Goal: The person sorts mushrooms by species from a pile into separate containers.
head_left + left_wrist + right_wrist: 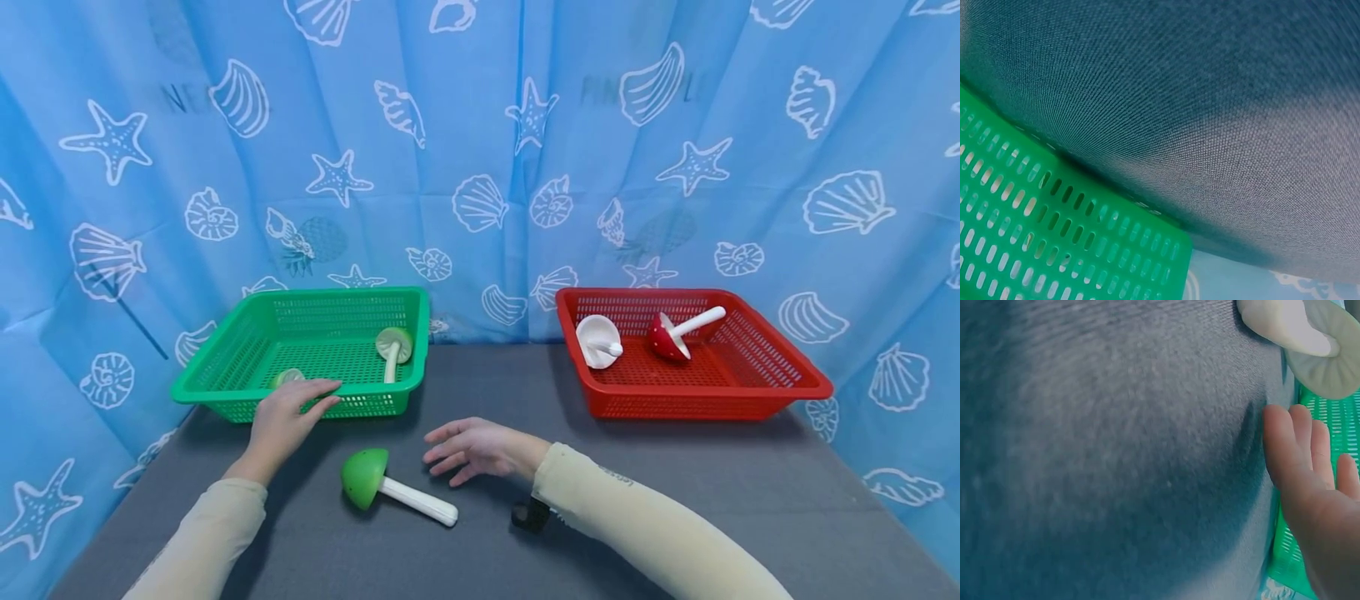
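Note:
My left hand [285,417] is at the front rim of the green basket [382,390], its fingers extended over the edge and nothing gripped. Just behind it, a pale green mushroom [287,377] is mostly hidden by the rim and hand. Another mushroom [396,343], with a pale green cap and cream stem, leans inside on the right. On the dark tabletop lies a toy mushroom [363,478] with a bright green cap and white stem. To its right, my right hand [480,450] hovers with loosely spread fingers. The right wrist view shows the mushroom's pale underside [1341,369] beyond the fingertips.
A red basket [697,407] stands at the back right, holding a white mushroom [597,340] and a red-capped one [667,340]. Behind both baskets hangs a blue shell-print curtain [480,250]. A small black object [530,515] sits under the right cuff.

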Demonstrator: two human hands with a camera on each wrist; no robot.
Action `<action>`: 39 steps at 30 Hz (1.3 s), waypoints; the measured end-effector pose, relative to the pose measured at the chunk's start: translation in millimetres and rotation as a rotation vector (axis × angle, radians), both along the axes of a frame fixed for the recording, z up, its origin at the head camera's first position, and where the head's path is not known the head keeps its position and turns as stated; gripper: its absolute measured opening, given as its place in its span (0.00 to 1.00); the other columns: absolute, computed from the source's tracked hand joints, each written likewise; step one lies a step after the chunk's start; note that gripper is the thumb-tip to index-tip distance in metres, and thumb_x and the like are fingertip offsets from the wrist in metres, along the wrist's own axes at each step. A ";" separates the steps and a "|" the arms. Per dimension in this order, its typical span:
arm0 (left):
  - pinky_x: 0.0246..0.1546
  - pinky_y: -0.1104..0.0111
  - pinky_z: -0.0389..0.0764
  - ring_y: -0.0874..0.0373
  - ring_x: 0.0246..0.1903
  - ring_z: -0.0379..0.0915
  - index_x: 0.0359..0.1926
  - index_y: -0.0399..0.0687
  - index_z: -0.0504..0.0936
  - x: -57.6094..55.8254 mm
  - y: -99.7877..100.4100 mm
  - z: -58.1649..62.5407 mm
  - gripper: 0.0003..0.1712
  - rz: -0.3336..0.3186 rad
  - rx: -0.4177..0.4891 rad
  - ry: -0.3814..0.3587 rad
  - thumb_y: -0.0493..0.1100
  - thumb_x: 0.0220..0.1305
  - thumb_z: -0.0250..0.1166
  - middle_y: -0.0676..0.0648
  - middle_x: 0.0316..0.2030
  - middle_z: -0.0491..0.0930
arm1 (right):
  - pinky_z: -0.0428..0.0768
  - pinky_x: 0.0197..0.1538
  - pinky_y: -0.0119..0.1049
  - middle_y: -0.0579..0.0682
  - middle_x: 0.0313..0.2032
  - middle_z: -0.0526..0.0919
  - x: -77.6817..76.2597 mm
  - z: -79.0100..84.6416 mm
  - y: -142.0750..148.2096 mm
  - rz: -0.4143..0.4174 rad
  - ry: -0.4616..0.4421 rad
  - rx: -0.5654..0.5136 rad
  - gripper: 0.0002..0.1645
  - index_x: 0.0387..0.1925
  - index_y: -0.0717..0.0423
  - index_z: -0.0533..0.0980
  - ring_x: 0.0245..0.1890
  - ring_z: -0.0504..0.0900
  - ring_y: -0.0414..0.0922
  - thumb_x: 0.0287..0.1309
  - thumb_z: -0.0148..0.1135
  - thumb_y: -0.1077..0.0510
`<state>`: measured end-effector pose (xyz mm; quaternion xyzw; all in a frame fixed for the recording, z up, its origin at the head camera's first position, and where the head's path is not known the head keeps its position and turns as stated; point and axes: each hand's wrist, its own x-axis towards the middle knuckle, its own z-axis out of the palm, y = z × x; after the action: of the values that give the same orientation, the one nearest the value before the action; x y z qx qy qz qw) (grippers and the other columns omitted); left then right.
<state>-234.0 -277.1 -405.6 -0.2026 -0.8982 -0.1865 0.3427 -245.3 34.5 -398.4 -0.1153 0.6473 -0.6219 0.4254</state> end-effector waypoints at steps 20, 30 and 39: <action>0.35 0.50 0.81 0.46 0.40 0.82 0.46 0.46 0.87 0.9 1.1 1.3 0.19 -0.004 -0.004 0.012 0.39 0.49 0.74 0.44 0.42 0.86 | 0.81 0.40 0.42 0.56 0.50 0.82 1.6 -4.3 -25.0 0.182 0.007 0.124 0.26 0.65 0.63 0.68 0.48 0.82 0.51 0.67 0.56 0.64; 0.37 0.49 0.81 0.45 0.41 0.82 0.46 0.46 0.87 1.2 2.4 2.6 0.20 0.001 -0.006 0.004 0.38 0.48 0.75 0.43 0.42 0.86 | 0.81 0.33 0.40 0.50 0.35 0.83 6.5 -1.5 -41.8 0.242 0.191 0.243 0.19 0.53 0.60 0.77 0.34 0.80 0.42 0.59 0.64 0.68; 0.36 0.49 0.81 0.46 0.40 0.82 0.47 0.46 0.87 0.0 1.5 2.0 0.20 0.001 -0.014 0.011 0.39 0.49 0.75 0.43 0.42 0.86 | 0.79 0.33 0.38 0.48 0.31 0.83 11.0 -1.9 -44.8 0.248 0.273 0.299 0.18 0.48 0.57 0.81 0.30 0.79 0.40 0.56 0.67 0.70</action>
<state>-234.0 -275.6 -403.6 -0.2056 -0.8977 -0.1789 0.3463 -234.3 -10.2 -400.2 -0.2128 0.7645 -0.4406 0.4196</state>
